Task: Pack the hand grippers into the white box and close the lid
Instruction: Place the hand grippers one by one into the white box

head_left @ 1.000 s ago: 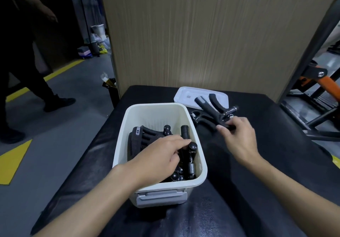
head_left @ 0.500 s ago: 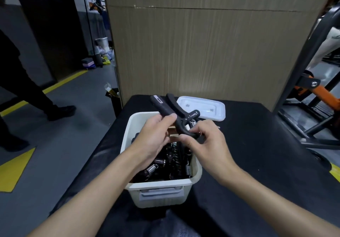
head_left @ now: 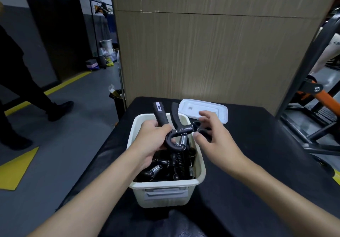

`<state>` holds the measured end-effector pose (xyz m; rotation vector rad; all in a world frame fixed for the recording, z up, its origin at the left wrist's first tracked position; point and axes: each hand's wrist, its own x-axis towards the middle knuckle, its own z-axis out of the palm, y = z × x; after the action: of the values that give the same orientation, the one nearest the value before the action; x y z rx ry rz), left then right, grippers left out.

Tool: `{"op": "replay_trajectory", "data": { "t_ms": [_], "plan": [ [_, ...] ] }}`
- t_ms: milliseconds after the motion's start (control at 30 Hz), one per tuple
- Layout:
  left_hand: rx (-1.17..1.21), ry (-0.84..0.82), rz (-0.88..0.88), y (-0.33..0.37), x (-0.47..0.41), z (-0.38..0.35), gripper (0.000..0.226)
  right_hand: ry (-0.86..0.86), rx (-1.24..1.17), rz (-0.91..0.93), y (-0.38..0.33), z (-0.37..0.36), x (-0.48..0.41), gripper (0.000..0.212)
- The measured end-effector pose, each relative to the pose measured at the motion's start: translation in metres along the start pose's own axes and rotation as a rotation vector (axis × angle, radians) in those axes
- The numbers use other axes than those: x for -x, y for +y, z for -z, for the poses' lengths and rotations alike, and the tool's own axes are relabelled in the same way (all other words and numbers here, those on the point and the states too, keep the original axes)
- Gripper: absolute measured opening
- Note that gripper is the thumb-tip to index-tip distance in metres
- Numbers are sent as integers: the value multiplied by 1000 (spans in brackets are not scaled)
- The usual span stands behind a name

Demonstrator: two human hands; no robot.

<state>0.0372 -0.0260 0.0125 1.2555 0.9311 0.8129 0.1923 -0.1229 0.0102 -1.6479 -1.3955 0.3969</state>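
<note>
Change: right hand (head_left: 215, 141) has let go of the hand gripper (head_left: 161, 116) both hands held half a second ago; left hand (head_left: 152, 139) now has it alone, and it sits lower over the box.
Left hand: fingers curled round the lower part of one handle, by the U-shaped bend.
Right hand: fingers spread wide, holding nothing, just right of the gripper's adjuster knob, above the box's far right corner.
Held gripper: over the white box (head_left: 165, 198), handles pointing up and away, spring end down, not yet in.
Box contents: packed grippers (head_left: 165, 165), black handles and steel springs piled in a jumble.
Spare gripper (head_left: 204, 131): on the table beside the box, mostly hidden under the right hand.
Lid (head_left: 211, 109): off, lying flat behind the box to the right.
Table (head_left: 257, 145): black top, carries box and lid.
Around: wood panel (head_left: 202, 53) behind the table; person (head_left: 27, 93) in dark trousers on the floor at left; orange-and-black gym frame (head_left: 312, 97) at right.
</note>
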Motion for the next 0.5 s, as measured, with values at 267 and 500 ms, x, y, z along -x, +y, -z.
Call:
{"op": "replay_trajectory", "data": {
  "t_ms": [267,500],
  "plan": [
    [-324,-118,-137,-14,-5,4,34,-2,-208,35,-6,9,-12,16],
    [-1373,-540,-532,-38,-7,27,45,-33,196,156,-11,27,-12,12]
  ]
}}
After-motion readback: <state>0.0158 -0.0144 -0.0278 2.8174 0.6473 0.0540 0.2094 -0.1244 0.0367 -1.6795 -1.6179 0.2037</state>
